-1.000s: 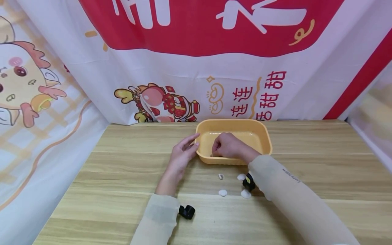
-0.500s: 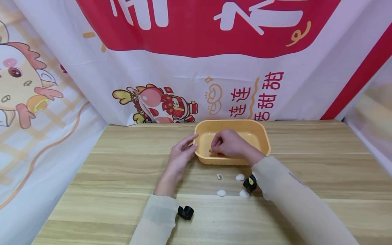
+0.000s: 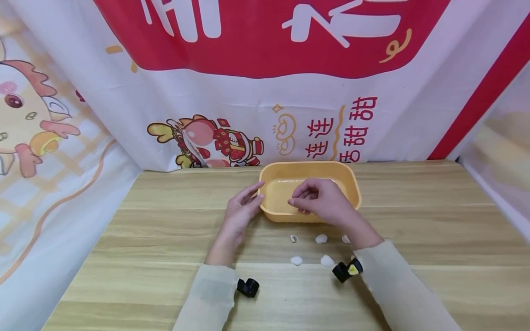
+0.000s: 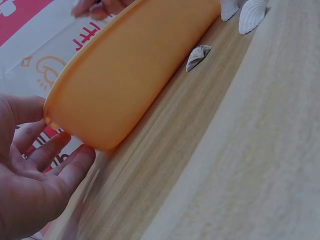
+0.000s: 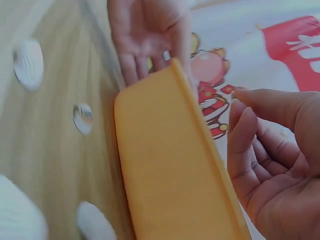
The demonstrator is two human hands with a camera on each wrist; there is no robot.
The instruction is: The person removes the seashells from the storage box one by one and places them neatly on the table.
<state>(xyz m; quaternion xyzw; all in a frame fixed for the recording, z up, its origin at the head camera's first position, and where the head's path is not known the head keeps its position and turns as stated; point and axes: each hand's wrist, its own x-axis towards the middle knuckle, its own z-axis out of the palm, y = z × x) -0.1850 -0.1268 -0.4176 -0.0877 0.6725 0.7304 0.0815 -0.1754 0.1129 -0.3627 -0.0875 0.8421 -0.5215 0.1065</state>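
A yellow-orange plastic basin (image 3: pixel 269 217) stands at the back of the table. At its left end my left hand (image 3: pixel 240 214) touches the wall with fingers spread, the tips right at the rim (image 4: pixel 47 107). Over the near side of the basin is my right hand (image 3: pixel 320 200), fingers curled. Its thumb and index finger (image 5: pixel 242 125) pinch together around a tiny brownish thing, mostly hidden by the fingertips. Several white seashells lie on the table before the basin, among them a small shell (image 3: pixel 293 239), a ribbed shell (image 4: pixel 252 16) and a wider shell (image 3: pixel 327 260).
Behind the wood-grain table (image 3: pixel 165 239) hangs a printed white and red cloth (image 3: pixel 248 92). A black wrist camera (image 3: pixel 248 288) is strapped to the left wrist, another wrist camera (image 3: pixel 347 270) to the right. A shell (image 3: pixel 345 239) is partly covered by the right forearm.
My right hand has risen from low inside the basin and drawn back toward the near rim, swinging right. More shells show beside the right forearm. The left hand stays at the basin's left end.
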